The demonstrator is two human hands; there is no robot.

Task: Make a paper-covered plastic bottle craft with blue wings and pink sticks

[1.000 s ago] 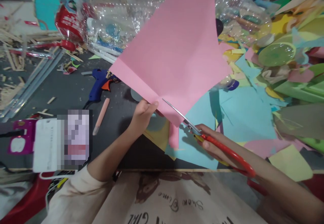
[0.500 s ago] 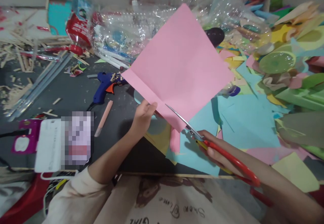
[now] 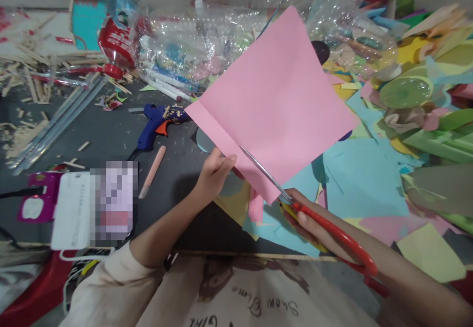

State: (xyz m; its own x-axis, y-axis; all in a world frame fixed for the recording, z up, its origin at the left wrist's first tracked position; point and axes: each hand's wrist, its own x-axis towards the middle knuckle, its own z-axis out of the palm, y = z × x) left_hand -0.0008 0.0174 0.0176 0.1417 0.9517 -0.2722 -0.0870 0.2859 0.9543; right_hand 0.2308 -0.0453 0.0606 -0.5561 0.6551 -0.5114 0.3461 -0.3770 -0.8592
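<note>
A large pink sheet of paper (image 3: 277, 90) is held up above the table, a crease running along its lower left edge. My left hand (image 3: 218, 167) pinches that lower left edge between thumb and fingers. In my right hand (image 3: 301, 218) are scissors with red handles (image 3: 336, 228), gripped near the pivot. Their blades (image 3: 260, 167) lie along the crease near the sheet's bottom corner, pointing up and left. How far the blades are apart cannot be made out. Something yellow shows beside the right fingers.
Left of the sheet lie a blue glue gun (image 3: 151, 125), a pink strip (image 3: 153, 169), glue sticks (image 3: 59, 120) and a white power bank (image 3: 70, 211). Light blue paper (image 3: 365, 179) and coloured scraps cover the right side. A red-capped bottle (image 3: 115, 46) and clear plastic stand behind.
The pink sheet has shifted right and tilted slightly. The left hand moved a little right with it, and the scissor blades now reach further over the sheet's bottom corner.
</note>
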